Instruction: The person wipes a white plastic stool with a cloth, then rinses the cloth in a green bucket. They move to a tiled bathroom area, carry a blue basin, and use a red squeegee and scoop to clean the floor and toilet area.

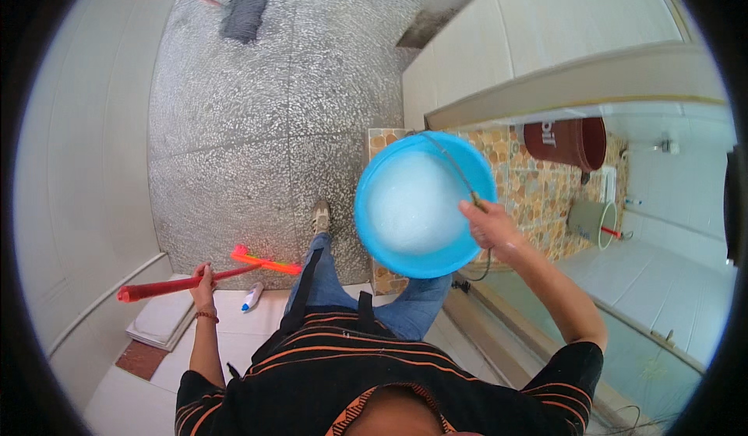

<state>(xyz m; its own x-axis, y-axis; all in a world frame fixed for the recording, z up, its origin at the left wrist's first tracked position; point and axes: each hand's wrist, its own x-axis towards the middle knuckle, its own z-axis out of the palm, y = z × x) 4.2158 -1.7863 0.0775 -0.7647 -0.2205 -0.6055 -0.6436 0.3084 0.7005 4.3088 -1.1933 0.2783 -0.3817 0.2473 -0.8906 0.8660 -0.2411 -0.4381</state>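
My left hand [204, 286] grips the red handle of a floor broom or brush [166, 289]. Its orange and pink bristle head [267, 260] is near the floor beside my leg. With my right hand [489, 225] I hold the wire bail, which has a tubular grip, of a blue plastic bucket [365, 202]. White suds [412, 202] cover what is inside it. The bucket is at my right side, above the pebble-patterned tiles, and hides part of my right leg. Whether its base touches the floor cannot be seen.
A grey mop or broom head [248, 9] lies on the speckled floor [234, 114]. A white bottle with a blue cap [252, 297] and stacked tiles [160, 322] are behind my left side. A dark red bucket [564, 144] and a greenish bucket [591, 224] stand beyond the doorway.
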